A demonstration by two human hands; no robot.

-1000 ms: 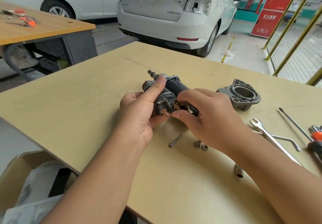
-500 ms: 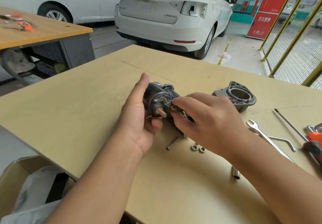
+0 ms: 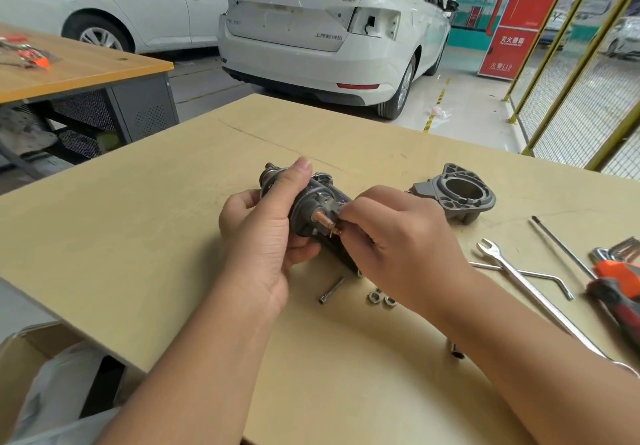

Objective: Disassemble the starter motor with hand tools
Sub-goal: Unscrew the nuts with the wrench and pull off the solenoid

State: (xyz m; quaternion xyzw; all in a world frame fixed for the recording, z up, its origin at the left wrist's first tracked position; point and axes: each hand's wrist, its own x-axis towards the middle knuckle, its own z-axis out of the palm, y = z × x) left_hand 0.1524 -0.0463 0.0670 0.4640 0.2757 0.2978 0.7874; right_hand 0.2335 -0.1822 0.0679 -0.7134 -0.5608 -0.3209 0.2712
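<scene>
Left hand (image 3: 263, 233) is gripping the starter motor (image 3: 311, 212) just above the surface (image 3: 138, 223), its long body pointing away and left, while the right hand (image 3: 398, 247), nearer the copper stud (image 3: 323, 220), is pinching a small part there.

Matt wooden table (image 3: 173, 236), shiny metal wrench (image 3: 526, 292), dull grey cast housing (image 3: 481, 202)

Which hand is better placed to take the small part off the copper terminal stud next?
Right. The right hand already pinches the small part at the copper terminal stud, while the left hand is wrapped around the starter motor, holding it off the table.
</scene>
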